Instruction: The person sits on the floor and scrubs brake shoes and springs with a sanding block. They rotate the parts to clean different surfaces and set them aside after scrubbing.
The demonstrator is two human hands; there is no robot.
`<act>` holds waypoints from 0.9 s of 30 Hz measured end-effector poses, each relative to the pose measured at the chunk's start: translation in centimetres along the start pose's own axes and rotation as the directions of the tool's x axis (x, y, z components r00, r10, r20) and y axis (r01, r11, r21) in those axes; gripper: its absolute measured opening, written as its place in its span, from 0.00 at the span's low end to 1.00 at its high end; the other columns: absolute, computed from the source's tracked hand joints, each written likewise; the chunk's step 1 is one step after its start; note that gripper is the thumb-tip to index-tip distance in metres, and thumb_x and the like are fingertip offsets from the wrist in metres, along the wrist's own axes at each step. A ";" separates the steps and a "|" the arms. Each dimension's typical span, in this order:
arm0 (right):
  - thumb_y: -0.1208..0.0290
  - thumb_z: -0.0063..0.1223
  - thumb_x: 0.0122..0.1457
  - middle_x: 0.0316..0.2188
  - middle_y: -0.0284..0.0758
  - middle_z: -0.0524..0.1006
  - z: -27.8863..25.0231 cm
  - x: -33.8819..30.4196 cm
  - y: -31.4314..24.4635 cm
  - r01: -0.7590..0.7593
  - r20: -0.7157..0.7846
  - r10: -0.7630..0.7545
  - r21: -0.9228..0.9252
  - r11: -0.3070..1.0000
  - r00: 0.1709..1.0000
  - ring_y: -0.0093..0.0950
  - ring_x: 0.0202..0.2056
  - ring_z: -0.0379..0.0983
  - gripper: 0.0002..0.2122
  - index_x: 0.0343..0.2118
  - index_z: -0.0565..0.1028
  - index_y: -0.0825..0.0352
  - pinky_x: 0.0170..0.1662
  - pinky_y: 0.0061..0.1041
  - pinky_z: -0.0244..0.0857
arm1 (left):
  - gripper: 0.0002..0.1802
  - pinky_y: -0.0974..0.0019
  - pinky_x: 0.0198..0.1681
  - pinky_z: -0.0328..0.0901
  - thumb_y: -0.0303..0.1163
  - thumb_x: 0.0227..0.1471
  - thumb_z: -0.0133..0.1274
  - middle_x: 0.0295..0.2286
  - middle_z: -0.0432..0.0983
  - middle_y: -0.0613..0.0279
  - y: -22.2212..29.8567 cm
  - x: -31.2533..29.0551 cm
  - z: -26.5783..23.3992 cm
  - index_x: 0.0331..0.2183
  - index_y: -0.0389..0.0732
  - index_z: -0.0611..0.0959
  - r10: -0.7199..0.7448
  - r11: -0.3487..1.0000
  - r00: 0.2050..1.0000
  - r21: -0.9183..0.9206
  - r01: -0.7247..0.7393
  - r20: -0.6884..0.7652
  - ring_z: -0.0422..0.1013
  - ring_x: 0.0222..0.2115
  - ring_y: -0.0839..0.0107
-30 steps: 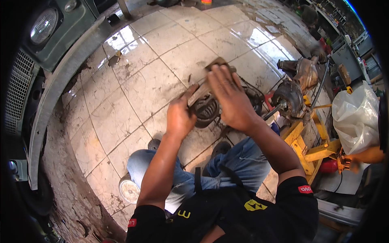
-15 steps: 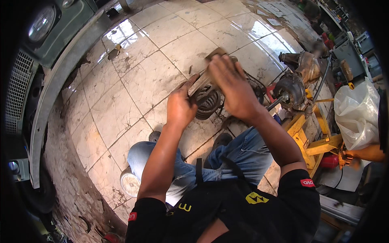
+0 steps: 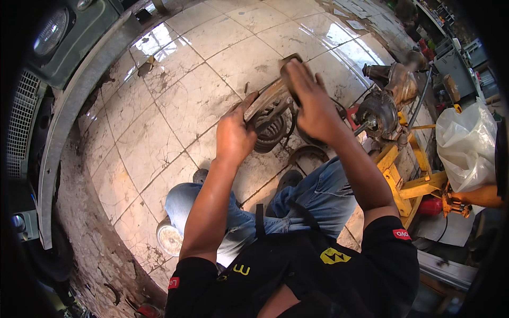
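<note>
My left hand (image 3: 235,135) grips one end of a curved, worn brake shoe (image 3: 266,100), thumb and fingers around its edges. My right hand (image 3: 318,108) is closed over a flat, dark brown piece (image 3: 290,59) at the shoe's far end; motion blur and the fingers hide its exact kind. Below the shoe, a dark coil spring (image 3: 271,130) stands on the tiles. Another curved brake shoe (image 3: 309,152) lies near my right foot.
An axle housing with a round hub (image 3: 379,114) lies on the right, beside a yellow metal stand (image 3: 403,183). A clear plastic bag (image 3: 466,143) hangs there. On the left is a vehicle's grey bumper (image 3: 63,127). A round metal can (image 3: 169,238) stands by my left knee.
My right hand has shifted slightly right and tipped more on edge with the flat piece. The brake shoe in my left hand has tilted up a little, showing more of its curved face.
</note>
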State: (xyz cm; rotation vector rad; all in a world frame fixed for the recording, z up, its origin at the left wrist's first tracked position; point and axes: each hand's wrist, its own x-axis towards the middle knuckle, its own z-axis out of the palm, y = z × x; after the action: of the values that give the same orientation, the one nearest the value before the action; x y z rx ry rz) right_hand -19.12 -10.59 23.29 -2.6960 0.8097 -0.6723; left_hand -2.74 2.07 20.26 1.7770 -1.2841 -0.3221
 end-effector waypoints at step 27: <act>0.81 0.51 0.51 0.66 0.41 0.54 -1.2 1.8 -2.1 0.084 0.146 -0.048 -0.252 0.964 0.988 0.44 0.68 0.45 0.35 0.64 0.55 0.62 0.65 0.57 0.39 | 0.35 0.55 0.37 0.69 0.15 0.41 0.51 0.35 0.77 0.39 -0.9 -0.1 0.4 0.54 0.48 0.76 0.036 0.999 0.999 -0.004 -0.036 -0.009 0.75 0.29 0.48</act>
State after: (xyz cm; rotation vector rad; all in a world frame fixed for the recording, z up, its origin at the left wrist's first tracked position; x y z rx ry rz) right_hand -17.41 -10.05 25.76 -2.9754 0.8250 -0.4105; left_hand -2.47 2.01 19.26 1.7473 -1.3067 -0.2958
